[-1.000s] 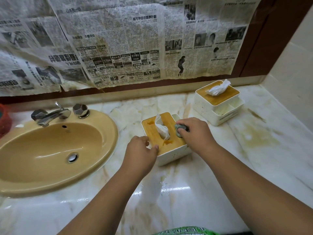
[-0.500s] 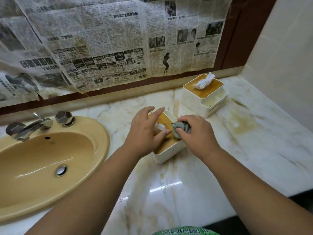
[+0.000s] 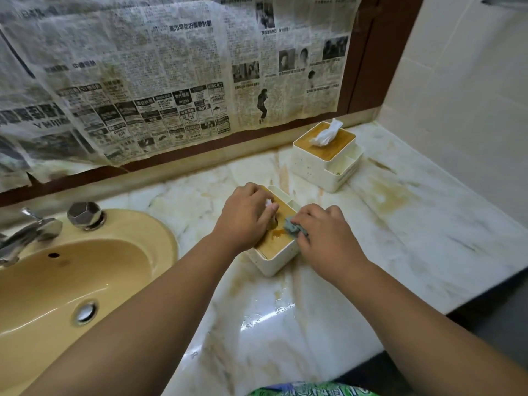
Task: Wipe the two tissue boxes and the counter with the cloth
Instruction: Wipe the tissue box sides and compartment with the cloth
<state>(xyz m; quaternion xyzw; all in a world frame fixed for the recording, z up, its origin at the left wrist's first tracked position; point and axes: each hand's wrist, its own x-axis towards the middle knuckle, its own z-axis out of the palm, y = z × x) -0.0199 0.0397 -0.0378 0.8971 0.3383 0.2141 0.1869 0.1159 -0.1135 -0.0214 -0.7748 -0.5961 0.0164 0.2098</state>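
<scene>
right now i see my right hand (image 3: 325, 238) in the centre of the frame, its grip bunched tight around the grey-green cloth (image 3: 294, 226), which is pressed onto the wooden lid of the near tissue box (image 3: 274, 252). my left hand (image 3: 245, 217) lies flat on the same lid, fingers together and pinning down the white tissue (image 3: 268, 202) that pokes out from under them; it holds nothing closed in its grip. a wet patch shines on the lid between the two hands. the box stands on the marble tabletop (image 3: 400, 224), just right of the yellow sink (image 3: 85, 281). the second tissue box (image 3: 323, 155) stands well apart in the upper right of the frame, near the back wall, with a tissue sticking up from its lid. the tabletop in front of the near box shows wet streaks and brownish stains. a chrome tap (image 3: 31, 232) sits at the left edge, and newspaper (image 3: 171, 67) covers the upper part of the frame.
</scene>
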